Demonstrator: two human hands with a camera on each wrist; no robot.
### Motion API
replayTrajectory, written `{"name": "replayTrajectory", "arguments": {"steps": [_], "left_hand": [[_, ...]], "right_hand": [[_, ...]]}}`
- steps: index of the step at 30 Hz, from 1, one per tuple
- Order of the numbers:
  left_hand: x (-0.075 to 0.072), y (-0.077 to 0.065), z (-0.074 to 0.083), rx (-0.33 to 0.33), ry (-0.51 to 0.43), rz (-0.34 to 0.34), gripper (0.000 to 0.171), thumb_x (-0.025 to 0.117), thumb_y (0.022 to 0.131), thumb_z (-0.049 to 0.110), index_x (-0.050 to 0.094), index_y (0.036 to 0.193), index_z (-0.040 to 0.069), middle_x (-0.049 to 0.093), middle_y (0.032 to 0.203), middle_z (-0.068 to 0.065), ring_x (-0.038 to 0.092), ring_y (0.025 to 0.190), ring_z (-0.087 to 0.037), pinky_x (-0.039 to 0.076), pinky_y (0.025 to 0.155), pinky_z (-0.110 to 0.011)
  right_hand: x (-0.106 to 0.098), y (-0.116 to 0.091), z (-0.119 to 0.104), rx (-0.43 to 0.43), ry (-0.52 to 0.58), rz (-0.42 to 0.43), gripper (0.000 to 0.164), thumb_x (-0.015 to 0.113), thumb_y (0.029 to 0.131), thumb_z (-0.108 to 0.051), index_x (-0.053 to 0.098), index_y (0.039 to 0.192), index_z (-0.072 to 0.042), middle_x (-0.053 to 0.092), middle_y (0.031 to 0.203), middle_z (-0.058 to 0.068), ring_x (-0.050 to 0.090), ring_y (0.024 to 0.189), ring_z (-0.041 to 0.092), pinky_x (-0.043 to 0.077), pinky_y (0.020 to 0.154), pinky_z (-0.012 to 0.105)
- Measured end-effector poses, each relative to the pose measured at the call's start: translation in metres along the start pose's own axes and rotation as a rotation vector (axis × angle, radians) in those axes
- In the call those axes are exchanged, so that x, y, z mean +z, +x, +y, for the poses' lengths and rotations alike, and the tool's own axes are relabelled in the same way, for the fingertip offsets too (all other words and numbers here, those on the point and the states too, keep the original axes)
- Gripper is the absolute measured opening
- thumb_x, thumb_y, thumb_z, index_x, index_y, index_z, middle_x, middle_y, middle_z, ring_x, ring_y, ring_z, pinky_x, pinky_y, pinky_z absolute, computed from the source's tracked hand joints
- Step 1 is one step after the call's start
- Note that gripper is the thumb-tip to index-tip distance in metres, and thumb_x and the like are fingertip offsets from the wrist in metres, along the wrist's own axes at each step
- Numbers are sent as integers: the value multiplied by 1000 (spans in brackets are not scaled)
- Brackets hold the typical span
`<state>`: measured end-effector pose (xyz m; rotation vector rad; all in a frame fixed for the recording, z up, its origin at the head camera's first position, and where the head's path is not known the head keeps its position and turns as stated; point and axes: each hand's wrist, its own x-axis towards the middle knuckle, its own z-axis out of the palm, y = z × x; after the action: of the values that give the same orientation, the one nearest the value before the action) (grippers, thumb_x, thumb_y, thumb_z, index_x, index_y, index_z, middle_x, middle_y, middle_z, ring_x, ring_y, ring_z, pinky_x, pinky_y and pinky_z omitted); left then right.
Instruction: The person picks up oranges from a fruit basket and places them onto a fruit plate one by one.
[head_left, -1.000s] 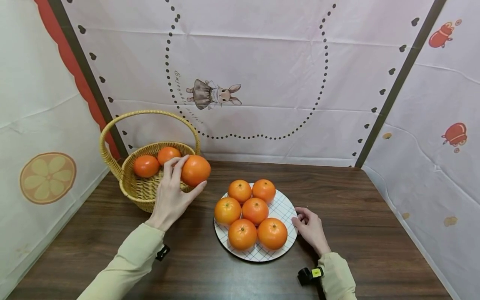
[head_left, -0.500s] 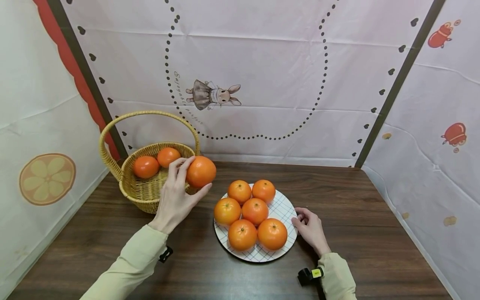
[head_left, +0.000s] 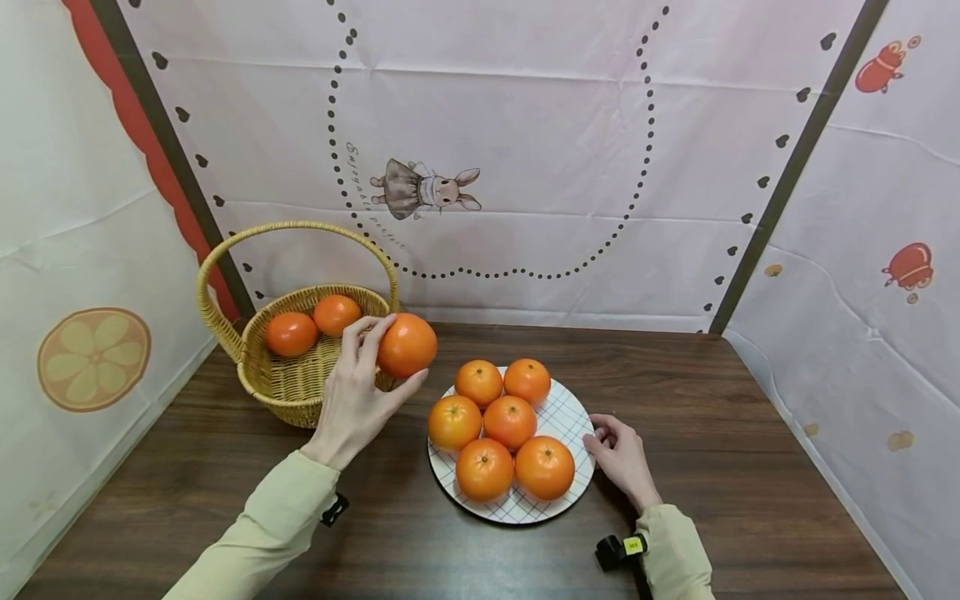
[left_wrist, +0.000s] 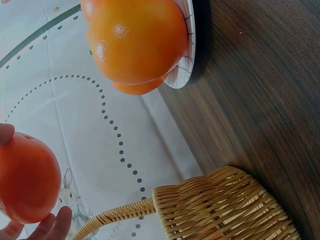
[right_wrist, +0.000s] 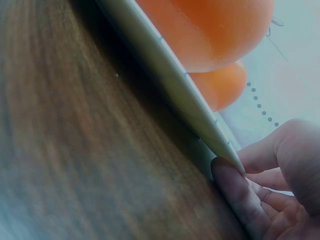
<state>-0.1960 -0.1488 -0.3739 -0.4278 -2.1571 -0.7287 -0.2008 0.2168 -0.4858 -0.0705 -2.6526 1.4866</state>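
Note:
My left hand (head_left: 354,400) holds a smooth, shiny orange-red round fruit (head_left: 407,346) between thumb and fingers. It is in the air by the right rim of a wicker basket (head_left: 255,379). In the left wrist view that fruit (left_wrist: 30,177) looks redder than the oranges on the plate. Two similar orange-red fruits (head_left: 292,334) lie in the basket. Several oranges (head_left: 511,422) sit on a round white plate (head_left: 566,408) with a grid pattern. At its right edge my right hand (head_left: 621,457) pinches the plate's rim (right_wrist: 222,145), digits above and below it.
The basket's tall arched handle (head_left: 300,225) rises at the back left. A dark wooden table (head_left: 735,467) carries everything. Printed cloth walls (head_left: 555,167) stand at the back and both sides.
My left hand has moved a little to the right with the orange-red fruit, away from over the basket. The right hand and the plate have stayed in place.

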Motion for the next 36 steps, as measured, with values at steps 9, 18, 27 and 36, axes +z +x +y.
{"name": "replayTrajectory", "arguments": {"steps": [9,18,27,36], "left_hand": [[1,-2,0,22,3,1,76,88,74,28,55,139,9,50,130,-20,62,104,-39,56,78,-54],[4,-3,1,36,-1,-3,75,88,74,29,55,139,11,51,130,-19,64,97,-40,57,72,-54],[4,-4,2,29,0,-11,76,89,73,30,55,139,12,51,130,-19,64,94,-41,57,72,-54],[5,-6,3,27,-4,-13,76,89,73,29,55,139,12,50,131,-19,64,97,-40,57,73,-54]], "right_hand": [[0,0,1,-6,0,-1,32,66,89,-4,66,119,5,59,86,8,48,67,9,40,58,18],[0,-1,0,3,1,2,31,66,89,-5,66,119,4,59,87,8,48,69,10,39,60,18],[0,-1,-2,9,7,-2,32,66,89,-5,66,119,4,59,86,8,48,70,11,39,60,18],[0,0,-1,5,-3,2,32,66,89,-5,66,119,4,59,87,8,48,70,10,39,61,18]]}}
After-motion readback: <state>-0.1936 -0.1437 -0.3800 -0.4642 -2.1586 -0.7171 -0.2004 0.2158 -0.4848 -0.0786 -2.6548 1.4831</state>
